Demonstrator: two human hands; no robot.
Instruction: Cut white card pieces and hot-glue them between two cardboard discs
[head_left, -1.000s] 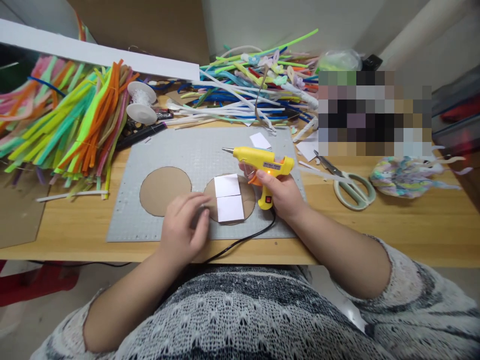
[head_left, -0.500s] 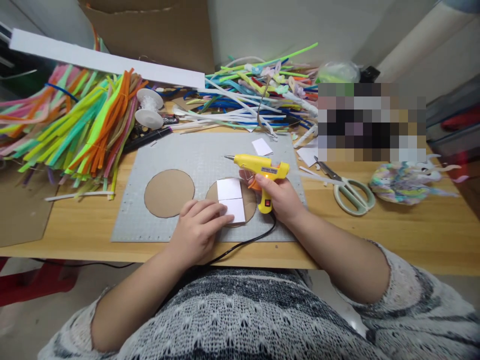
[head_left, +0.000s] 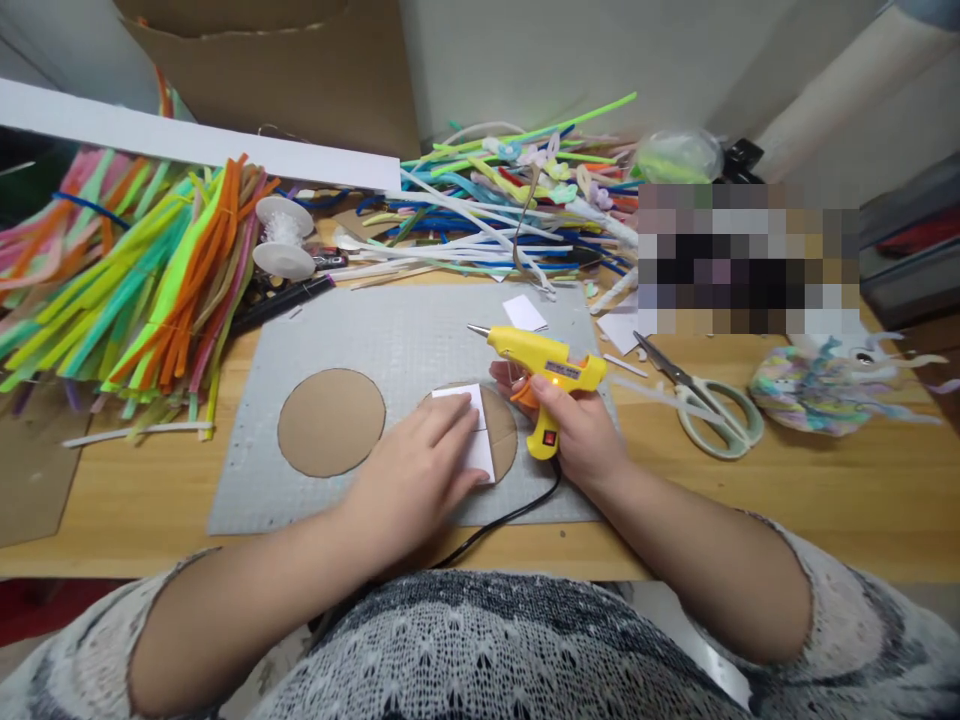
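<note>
My right hand (head_left: 581, 420) is wrapped round the handle of a yellow hot glue gun (head_left: 544, 360), its nozzle pointing left and a small light glowing on its side. A clear glue stick (head_left: 637, 388) juts from its back. My left hand (head_left: 416, 460) lies with outstretched fingers over white paper pieces (head_left: 480, 455) on a round cardboard disc (head_left: 504, 430). Part of the paper and disc is hidden under the hand. A second cardboard disc (head_left: 331, 422) lies to the left on the grey cutting mat (head_left: 420, 320).
Bundled pipe cleaners (head_left: 142, 270) lie at the left, loose ones (head_left: 480, 230) along the back. A spool (head_left: 283, 238) stands between them. Scissors (head_left: 705, 400) and a fluffy pastel figure (head_left: 810, 390) lie at the right. A small white paper (head_left: 525, 312) sits behind the glue gun. The gun's black cord (head_left: 510, 515) crosses the mat.
My left hand has moved up and right, its fingers now reaching over the upper paper piece. The glue gun stays in my right hand, and the view has shifted slightly.
</note>
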